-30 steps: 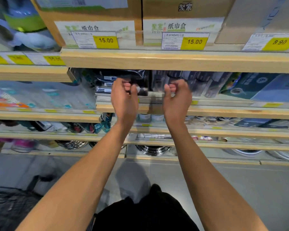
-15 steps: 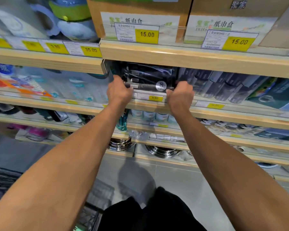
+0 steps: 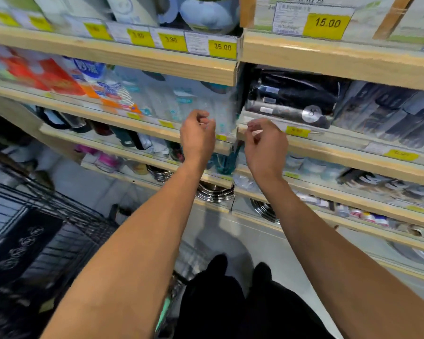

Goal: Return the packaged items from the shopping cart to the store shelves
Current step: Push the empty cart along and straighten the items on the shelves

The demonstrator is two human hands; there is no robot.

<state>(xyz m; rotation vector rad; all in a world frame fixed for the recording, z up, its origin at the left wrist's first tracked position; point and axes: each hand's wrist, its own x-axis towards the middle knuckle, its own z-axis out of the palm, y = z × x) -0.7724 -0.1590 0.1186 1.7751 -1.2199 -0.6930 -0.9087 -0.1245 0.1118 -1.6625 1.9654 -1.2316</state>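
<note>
A stack of black, plastic-wrapped packages (image 3: 291, 99) lies on the wooden shelf (image 3: 328, 152) at the upper right, with a round silver sticker on the front one. My left hand (image 3: 197, 135) and my right hand (image 3: 266, 145) hover side by side in front of the shelf edge, below and left of that stack. Both hold nothing, with their fingers loosely curled. The black wire shopping cart (image 3: 34, 228) sits at the lower left, with a dark packaged item (image 3: 20, 245) inside it.
Wooden shelves run across the view in several tiers with yellow price tags. Clear and orange packages fill the left bay, dark boxes (image 3: 389, 113) the right one. Steel bowls (image 3: 213, 192) sit on the lowest tier. Grey floor lies below my arms.
Both hands have let go of the black package on the shelf and pulled back toward me. The view has swung left, bringing the cart into sight.
</note>
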